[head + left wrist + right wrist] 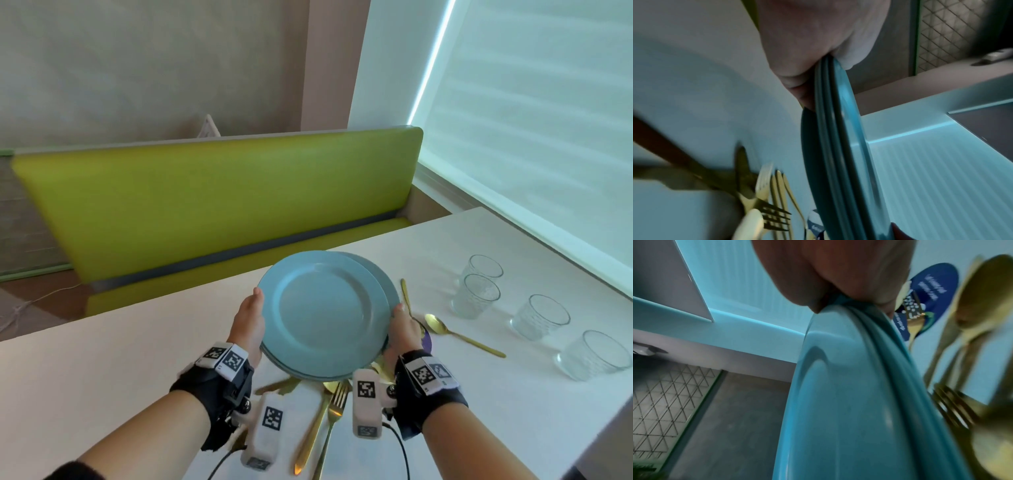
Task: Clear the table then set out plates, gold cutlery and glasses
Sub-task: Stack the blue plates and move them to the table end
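A stack of blue plates [323,313] is held above the white table [102,377], tilted toward me. My left hand [249,320] grips its left rim, thumb on top; the left wrist view shows the stacked rims [835,146] pinched in that hand [807,53]. My right hand [404,329] grips the right rim, and the right wrist view shows it [838,280] on the plates [838,402]. Gold cutlery lies on the table under and around the stack: a fork [337,401], a spoon [442,327], more pieces partly hidden. Several clear glasses [541,317] stand to the right.
A green bench seat [222,205] runs along the table's far side. A window blind [531,120] borders the table on the right. A round blue coaster [931,296] lies under some cutlery by my right hand. Bare table top stretches to the left.
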{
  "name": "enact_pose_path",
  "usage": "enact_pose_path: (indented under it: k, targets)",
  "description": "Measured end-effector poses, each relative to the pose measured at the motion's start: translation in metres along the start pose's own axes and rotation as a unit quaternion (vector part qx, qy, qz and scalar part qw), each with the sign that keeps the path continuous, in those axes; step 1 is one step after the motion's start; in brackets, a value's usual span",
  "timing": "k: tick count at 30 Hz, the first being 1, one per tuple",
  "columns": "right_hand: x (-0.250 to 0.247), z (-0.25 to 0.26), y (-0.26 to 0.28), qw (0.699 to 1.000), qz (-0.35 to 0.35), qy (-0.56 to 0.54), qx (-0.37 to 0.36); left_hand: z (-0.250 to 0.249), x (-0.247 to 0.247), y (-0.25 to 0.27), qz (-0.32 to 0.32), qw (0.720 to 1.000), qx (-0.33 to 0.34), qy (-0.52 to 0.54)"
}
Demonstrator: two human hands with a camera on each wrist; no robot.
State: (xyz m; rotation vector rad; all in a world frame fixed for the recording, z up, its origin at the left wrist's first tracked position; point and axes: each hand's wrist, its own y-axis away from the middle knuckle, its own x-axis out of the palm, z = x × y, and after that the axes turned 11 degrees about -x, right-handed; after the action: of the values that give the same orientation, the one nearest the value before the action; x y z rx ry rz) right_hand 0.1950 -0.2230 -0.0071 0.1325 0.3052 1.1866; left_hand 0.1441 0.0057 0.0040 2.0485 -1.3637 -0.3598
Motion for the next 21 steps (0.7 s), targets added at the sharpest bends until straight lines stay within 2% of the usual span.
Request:
enact_pose_path:
  k: [4, 9, 13, 16, 21]
  targets:
    - [0.011, -0.018, 0.060, 0.999, -0.022, -0.026, 0.017, 0.003, -0.039, 0.023, -0.006, 0.997, 0.057, -0.052]
    - [0.035, -0.037, 0.128, 0.997, -0.017, -0.051, 0.048, 0.015, -0.096, 0.032, 0.006, 0.996, 0.042, -0.074]
    - [0.062, -0.057, 0.169, 0.993, -0.021, -0.083, 0.078, 0.033, -0.141, 0.030, -0.029, 0.993, 0.053, -0.097]
    - [0.085, -0.070, 0.188, 0.995, 0.012, -0.050, 0.085, 0.047, -0.171, 0.030, -0.075, 0.988, 0.072, -0.111]
    - [0.115, -0.076, 0.220, 0.987, 0.125, 0.050, 0.087, 0.063, -0.219, 0.028, -0.144, 0.972, 0.069, -0.172]
